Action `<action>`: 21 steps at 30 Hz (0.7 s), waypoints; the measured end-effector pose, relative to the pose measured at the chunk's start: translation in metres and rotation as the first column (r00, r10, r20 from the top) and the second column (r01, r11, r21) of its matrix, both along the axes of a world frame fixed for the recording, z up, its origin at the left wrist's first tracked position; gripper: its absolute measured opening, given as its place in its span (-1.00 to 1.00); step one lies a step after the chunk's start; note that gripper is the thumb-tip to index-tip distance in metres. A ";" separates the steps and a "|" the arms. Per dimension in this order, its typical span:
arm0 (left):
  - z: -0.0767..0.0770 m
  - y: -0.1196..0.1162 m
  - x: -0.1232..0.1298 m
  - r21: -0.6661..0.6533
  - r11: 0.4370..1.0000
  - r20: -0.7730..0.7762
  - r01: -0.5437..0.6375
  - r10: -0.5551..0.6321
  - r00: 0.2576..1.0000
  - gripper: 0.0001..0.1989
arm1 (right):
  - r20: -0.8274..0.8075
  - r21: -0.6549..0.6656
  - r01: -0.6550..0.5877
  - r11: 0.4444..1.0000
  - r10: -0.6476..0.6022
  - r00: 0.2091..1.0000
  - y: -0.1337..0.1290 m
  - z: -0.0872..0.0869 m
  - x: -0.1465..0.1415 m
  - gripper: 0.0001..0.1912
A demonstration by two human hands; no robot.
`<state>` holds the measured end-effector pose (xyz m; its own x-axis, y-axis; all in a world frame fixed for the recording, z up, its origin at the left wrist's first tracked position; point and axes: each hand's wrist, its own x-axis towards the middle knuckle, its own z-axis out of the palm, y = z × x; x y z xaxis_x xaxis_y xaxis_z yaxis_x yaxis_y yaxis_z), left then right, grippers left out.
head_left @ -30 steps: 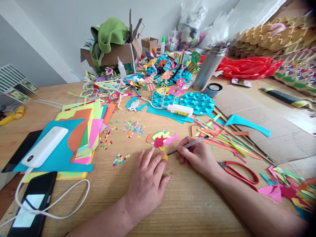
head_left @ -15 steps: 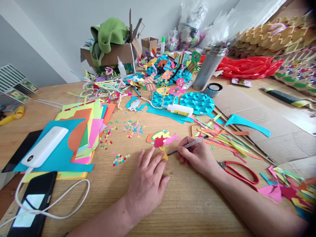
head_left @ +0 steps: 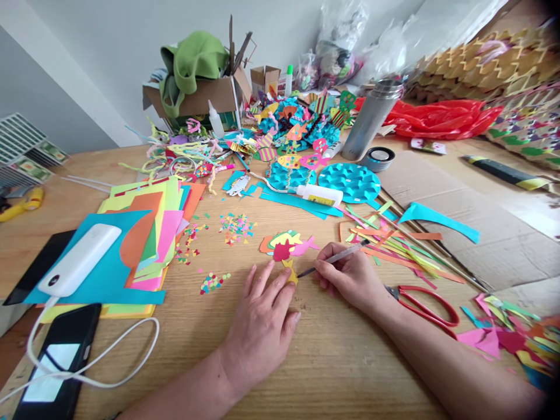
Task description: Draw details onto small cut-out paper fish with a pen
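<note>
My left hand (head_left: 265, 312) lies flat with its fingers spread, the fingertips pressing on a small yellow paper cutout (head_left: 292, 276) and partly covering it. In my right hand (head_left: 350, 274) is a slim pen (head_left: 339, 255), gripped near its dark tip. That tip rests at the right edge of the yellow cutout. Just beyond my fingers, fish-shaped paper cutouts overlap: a red one (head_left: 282, 251), a pink one (head_left: 303, 247), a pale yellow one (head_left: 286, 238) and an orange one.
Red-handled scissors (head_left: 431, 306) lie by my right forearm, near paper strips (head_left: 406, 251). Paper confetti (head_left: 236, 227) and colored sheets (head_left: 105, 204) are on the left, with a power bank (head_left: 81, 259) and a phone (head_left: 59, 361). A glue bottle (head_left: 319, 195) and a flask (head_left: 371, 119) stand farther back.
Almost nothing differs. The pen tip and my right fingers have shifted very slightly along the cutout's edge; my left hand stays in place.
</note>
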<state>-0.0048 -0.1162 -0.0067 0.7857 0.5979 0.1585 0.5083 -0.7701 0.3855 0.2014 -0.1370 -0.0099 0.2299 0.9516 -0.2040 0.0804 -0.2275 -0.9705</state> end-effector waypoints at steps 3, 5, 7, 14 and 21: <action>0.000 0.000 0.000 0.005 1.000 0.006 0.000 0.000 1.000 -0.66 | -0.001 0.008 0.008 1.000 -0.008 1.000 -0.001 -0.001 0.000 -0.90; 0.000 0.000 0.000 0.008 1.000 0.005 -0.001 0.001 1.000 -0.66 | 0.002 0.008 0.010 1.000 -0.010 1.000 -0.001 -0.002 0.000 -0.90; 0.000 0.000 0.000 0.009 1.000 0.002 0.000 0.000 1.000 -0.67 | 0.002 0.004 0.007 1.000 -0.007 1.000 -0.001 -0.002 0.000 -0.90; 0.000 0.000 0.000 0.003 1.000 0.001 0.000 0.000 1.000 -0.66 | -0.014 0.012 0.005 1.000 -0.005 1.000 -0.001 -0.001 0.000 -0.90; 0.000 0.000 0.000 0.007 1.000 -0.002 0.002 -0.002 1.000 -0.67 | -0.001 0.001 0.007 1.000 -0.007 1.000 -0.001 -0.001 -0.001 -0.88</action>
